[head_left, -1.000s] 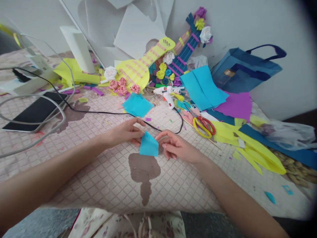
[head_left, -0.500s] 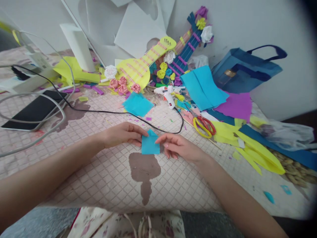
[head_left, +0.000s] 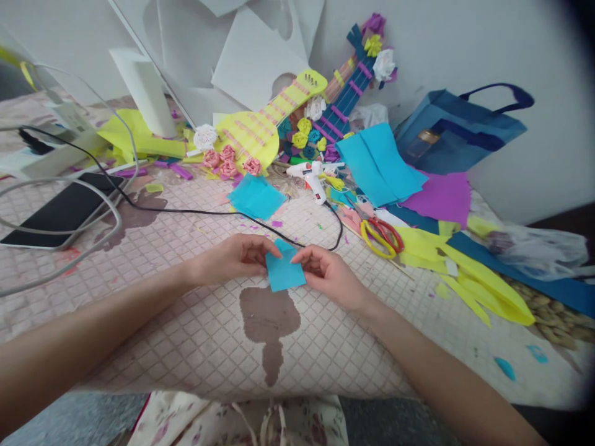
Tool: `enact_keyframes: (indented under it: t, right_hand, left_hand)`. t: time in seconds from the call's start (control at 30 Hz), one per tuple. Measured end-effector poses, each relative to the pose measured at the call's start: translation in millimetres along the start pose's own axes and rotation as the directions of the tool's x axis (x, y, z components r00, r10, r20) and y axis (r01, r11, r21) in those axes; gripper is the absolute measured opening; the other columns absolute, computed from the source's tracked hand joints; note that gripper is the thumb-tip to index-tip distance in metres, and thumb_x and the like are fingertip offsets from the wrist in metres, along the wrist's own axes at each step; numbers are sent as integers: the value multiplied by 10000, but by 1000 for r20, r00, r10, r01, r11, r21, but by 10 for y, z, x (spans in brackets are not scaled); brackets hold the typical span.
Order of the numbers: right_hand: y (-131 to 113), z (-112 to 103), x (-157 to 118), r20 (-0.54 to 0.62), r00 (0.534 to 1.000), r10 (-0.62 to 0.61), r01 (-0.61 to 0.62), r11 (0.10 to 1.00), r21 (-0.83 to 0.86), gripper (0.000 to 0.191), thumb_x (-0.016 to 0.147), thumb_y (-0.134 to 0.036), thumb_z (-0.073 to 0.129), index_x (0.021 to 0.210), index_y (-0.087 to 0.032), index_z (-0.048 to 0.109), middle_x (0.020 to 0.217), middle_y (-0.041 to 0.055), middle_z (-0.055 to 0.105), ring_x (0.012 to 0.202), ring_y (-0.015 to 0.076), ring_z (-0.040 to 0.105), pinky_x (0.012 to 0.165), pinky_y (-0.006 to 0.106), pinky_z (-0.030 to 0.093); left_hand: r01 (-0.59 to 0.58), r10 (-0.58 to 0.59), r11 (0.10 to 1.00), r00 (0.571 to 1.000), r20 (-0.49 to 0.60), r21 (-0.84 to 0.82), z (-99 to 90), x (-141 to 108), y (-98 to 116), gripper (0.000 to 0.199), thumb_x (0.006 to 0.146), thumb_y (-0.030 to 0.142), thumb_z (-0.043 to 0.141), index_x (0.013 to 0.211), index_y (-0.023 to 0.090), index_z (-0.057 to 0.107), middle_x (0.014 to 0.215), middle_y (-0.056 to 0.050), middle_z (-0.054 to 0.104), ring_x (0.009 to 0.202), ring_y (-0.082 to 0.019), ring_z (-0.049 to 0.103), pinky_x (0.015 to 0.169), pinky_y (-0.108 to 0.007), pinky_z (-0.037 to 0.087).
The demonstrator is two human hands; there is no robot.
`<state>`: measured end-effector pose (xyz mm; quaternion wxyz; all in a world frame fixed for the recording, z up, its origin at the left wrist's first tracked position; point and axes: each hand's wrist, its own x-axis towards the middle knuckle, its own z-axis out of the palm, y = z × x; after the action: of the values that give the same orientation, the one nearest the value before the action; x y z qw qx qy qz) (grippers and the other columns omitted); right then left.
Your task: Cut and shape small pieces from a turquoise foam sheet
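Observation:
A small blue paper square (head_left: pixel 285 274) is held upright-looking between my two hands, over the quilted table cover (head_left: pixel 195 334). My left hand (head_left: pixel 237 257) pinches its upper left edge between thumb and fingers. On the opposite side, my right hand (head_left: pixel 328 272) grips the upper right edge, fingers curled. The square's top edge looks uneven, partly covered by my fingertips. Beyond my hands lies a larger stack of blue paper squares (head_left: pixel 257 196). A black cord (head_left: pixel 209 212) runs between that stack and my hands.
A white glue gun (head_left: pixel 312 176) and scissors with red and yellow handles (head_left: pixel 379 238) lie ahead to the right. Paper guitars, yellow (head_left: pixel 251 133) and blue (head_left: pixel 348 99), stand at the back. A phone (head_left: pixel 60 214) rests left; a blue bag (head_left: pixel 460 136) stands right.
My right hand has closed on the right edge of the blue square, where its fingers were looser before. The square has tilted slightly, and my left hand has shifted a little.

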<state>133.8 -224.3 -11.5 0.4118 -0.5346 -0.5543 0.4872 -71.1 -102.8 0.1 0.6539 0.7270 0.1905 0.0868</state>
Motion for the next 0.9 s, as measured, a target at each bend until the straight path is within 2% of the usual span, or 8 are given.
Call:
enact_keyframes:
  t: [0.1,0.17,0.23,0.37,0.5,0.7,0.8,0.9]
  right_hand:
    - [-3,29,-7,-28,999,-41,36,987,-157,278,718,-61,530,946,-215,572,857,3,566,720,121,543,634,251,439]
    - [-15,48,-18,-43,995,-90,74,953,-292,294,717,-54,542,954,-224,582,889,10,531,700,116,520,614,245,426]
    - [-34,65,-34,-47,989,-140,109,906,-409,326,710,-32,549,966,-231,587,946,17,483,660,98,482,595,241,409]
    - [-58,87,-60,-20,982,-186,153,860,-487,234,746,-23,549,876,-214,589,970,17,430,654,85,456,607,243,399]
    - [-47,74,-48,-26,976,-218,179,855,-487,154,784,-48,568,820,-197,575,913,3,443,685,91,466,643,245,397]
    - [-73,-33,-28,135,978,-162,208,847,-489,162,786,-65,587,869,-203,563,935,2,476,677,88,476,617,230,393]
    - [-96,-79,-27,188,973,-136,214,840,-499,222,758,-36,590,901,-203,557,955,7,477,685,89,475,608,223,395]
    - [-92,-89,-25,195,970,-146,227,833,-504,144,796,-64,570,854,-195,559,934,11,486,700,97,486,630,234,405]
  left_hand:
    - [-69,133,930,979,-155,361,59,-21,-16,261,728,195,642,988,180,628,950,-47,572,800,-149,590,654,-257,511]
    - [-90,218,846,958,-186,526,68,-34,-34,322,704,175,643,1025,205,623,1037,-58,519,906,-178,563,657,-250,514]
    - [-121,277,794,944,-177,596,58,-44,-44,352,710,159,630,1057,216,605,1108,-67,480,1017,-202,525,729,-269,519]
    - [-203,351,741,930,-112,640,72,-61,-12,260,775,229,634,1031,208,593,1112,-66,489,1070,-206,494,922,-353,454]
    - [-254,341,710,940,-6,657,208,-69,25,366,692,365,744,987,201,599,1092,-71,514,1039,-231,481,910,-380,439]
    - [-282,332,687,942,56,670,252,-62,4,55,811,145,568,846,172,601,959,-70,569,937,-197,513,854,-341,430]
    - [-328,339,701,935,108,633,170,-55,3,85,834,134,533,807,168,606,954,-72,587,923,-184,531,843,-323,431]
    - [-358,333,729,930,155,583,99,-50,6,65,830,159,560,836,171,624,997,-77,603,948,-183,543,862,-320,432]
